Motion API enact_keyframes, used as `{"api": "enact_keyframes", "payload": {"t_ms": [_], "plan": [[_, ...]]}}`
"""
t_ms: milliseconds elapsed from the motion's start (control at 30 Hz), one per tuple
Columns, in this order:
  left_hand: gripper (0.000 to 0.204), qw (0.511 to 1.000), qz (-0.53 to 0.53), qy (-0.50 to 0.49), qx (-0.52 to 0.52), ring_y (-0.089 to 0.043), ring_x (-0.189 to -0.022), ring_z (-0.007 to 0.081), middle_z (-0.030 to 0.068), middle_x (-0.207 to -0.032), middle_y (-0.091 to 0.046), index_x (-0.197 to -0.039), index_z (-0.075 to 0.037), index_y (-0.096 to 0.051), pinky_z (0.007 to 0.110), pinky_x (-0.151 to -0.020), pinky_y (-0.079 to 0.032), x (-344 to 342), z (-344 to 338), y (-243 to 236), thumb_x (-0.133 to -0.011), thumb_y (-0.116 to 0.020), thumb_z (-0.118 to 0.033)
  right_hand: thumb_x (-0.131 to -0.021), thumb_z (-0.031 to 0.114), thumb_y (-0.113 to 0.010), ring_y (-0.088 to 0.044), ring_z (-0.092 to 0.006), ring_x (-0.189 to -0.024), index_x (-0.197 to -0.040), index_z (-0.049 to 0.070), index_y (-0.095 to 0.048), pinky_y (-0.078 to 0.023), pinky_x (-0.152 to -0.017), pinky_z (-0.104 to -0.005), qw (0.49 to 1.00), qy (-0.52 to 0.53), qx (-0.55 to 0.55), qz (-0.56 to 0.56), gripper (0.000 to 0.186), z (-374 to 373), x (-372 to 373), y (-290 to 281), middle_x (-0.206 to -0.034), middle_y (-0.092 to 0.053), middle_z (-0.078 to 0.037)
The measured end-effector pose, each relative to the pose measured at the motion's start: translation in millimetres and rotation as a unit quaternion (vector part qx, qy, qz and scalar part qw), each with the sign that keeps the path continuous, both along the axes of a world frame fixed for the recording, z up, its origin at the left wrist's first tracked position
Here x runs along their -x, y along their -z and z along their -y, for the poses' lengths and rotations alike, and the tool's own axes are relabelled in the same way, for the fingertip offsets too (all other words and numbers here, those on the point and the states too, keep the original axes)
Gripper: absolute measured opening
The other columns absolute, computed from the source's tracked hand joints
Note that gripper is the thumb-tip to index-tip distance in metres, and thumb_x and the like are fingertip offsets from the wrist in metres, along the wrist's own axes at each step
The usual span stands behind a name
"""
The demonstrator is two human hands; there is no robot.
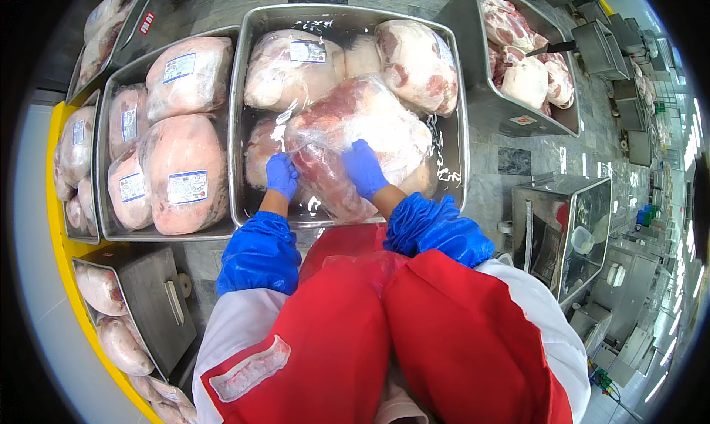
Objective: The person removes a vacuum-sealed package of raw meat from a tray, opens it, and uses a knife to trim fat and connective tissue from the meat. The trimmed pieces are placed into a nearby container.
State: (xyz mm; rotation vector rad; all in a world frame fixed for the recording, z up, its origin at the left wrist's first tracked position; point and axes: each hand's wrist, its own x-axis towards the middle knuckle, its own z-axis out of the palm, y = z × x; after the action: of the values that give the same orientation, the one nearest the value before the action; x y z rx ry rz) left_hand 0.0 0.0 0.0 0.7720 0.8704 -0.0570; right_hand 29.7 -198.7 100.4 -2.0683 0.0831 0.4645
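Observation:
A large piece of red and white meat in a clear plastic bag (333, 120) lies on top of other bagged meat in a metal bin (238, 128) in front of me. My left hand (282, 175), in a blue glove, is closed on the bag's edge at the near left of the piece. Nearer its middle, my right hand (364, 169), gloved alike, grips the plastic with curled fingers. Behind lie a labelled bagged piece (285, 72) and another bagged piece (418, 65). Water glistens in the bin around them.
A second metal bin (103, 165) of labelled bagged meat adjoins on the left. At the far right stands a bin (547, 120) of meat with a dark-handled knife (555, 47) on top. A metal cart (562, 187) stands at right. A yellow rail (55, 202) curves along the left.

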Motion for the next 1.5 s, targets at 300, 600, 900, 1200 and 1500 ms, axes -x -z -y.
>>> {"api": "enact_keyframes", "payload": {"t_ms": [300,600,900,1200,1500], "plan": [[0.013,0.943,0.149,0.296,-0.020,-0.033,-0.043,0.0051,-0.0047,-0.056,-0.037,-0.074,-0.016,-0.045,0.020,-0.038,-0.025,-24,52,-150,-0.087,-0.046,-0.015,-0.080,0.018,-0.055,-0.033,-0.0044,-0.045,-0.075,0.016,-0.052,-0.026,-0.041,-0.0198,0.920,0.112,-0.351,-0.132,0.007,120,-11,-97,-0.055,-0.037,0.007],[0.006,0.921,0.191,0.302,-0.153,-0.039,-0.050,0.0070,-0.0043,-0.065,-0.044,-0.088,-0.012,-0.051,0.022,-0.043,-0.031,-20,98,-185,-0.087,-0.047,-0.016,-0.080,0.007,-0.047,-0.039,-0.0060,-0.047,-0.080,0.005,-0.053,-0.031,-0.040,-0.0216,0.920,0.211,-0.331,-0.006,0.006,216,40,-135,-0.062,-0.045,0.001],[0.038,0.424,0.347,0.436,-0.714,-0.049,-0.093,0.0288,0.0156,-0.104,-0.053,-0.112,-0.006,-0.049,0.036,-0.078,-0.043,5,149,-138,-0.077,-0.053,-0.020,-0.072,0.001,-0.049,-0.052,-0.0179,-0.074,-0.087,0.001,-0.056,-0.043,-0.066,-0.0268,0.979,0.025,-0.156,0.127,0.016,150,26,-147,-0.083,-0.054,-0.007],[0.045,0.624,0.220,0.462,-0.590,-0.053,-0.099,0.0351,0.0215,-0.107,-0.057,-0.110,0.003,-0.053,0.039,-0.087,-0.040,-45,154,-71,-0.087,-0.044,-0.035,-0.073,0.024,-0.064,-0.051,-0.0330,-0.092,-0.113,0.002,-0.047,-0.038,-0.086,-0.0398,0.901,0.078,0.292,0.311,0.048,157,72,-54,-0.107,-0.049,-0.016],[0.051,0.639,0.219,0.541,-0.501,-0.052,-0.103,0.0355,0.0239,-0.109,-0.055,-0.108,0.005,-0.054,0.038,-0.090,-0.039,-32,138,-100,-0.086,-0.046,-0.040,-0.079,0.011,-0.047,-0.054,-0.0260,-0.072,-0.086,-0.003,-0.057,-0.042,-0.067,-0.0353,0.948,0.265,0.053,0.170,0.019,168,61,43,-0.078,-0.059,-0.017]]}}
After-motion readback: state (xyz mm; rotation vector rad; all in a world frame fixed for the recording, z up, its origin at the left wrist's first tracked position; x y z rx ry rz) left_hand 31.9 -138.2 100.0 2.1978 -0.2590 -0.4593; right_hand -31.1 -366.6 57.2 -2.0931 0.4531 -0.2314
